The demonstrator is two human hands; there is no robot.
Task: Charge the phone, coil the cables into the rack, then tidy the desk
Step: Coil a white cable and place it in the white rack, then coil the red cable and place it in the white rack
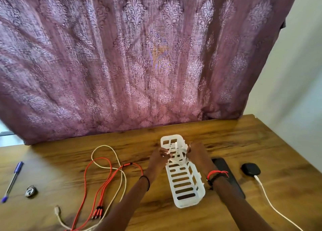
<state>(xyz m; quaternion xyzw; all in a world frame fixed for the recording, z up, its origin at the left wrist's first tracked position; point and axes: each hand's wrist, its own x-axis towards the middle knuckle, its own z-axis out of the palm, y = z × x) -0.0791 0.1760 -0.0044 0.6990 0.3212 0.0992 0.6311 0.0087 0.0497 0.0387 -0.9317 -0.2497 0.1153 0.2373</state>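
Note:
A white slotted plastic rack (184,180) lies lengthwise on the wooden desk (244,143). Over its far end both my hands hold a coiled white cable (177,155). My left hand (159,156) pinches one side of the coil and my right hand (196,152) grips the other. A black phone (226,171) lies right of the rack, partly hidden by my right wrist. A black charger (250,169) with a white cable (271,203) plugged into it sits further right. A red multi-head cable (97,182) and a beige cable (120,176) sprawl loose at the left.
A blue pen (12,182) and a small dark metallic object (31,191) lie near the desk's left edge. A purple patterned curtain (130,65) hangs behind the desk. A pale wall (299,74) stands at the right.

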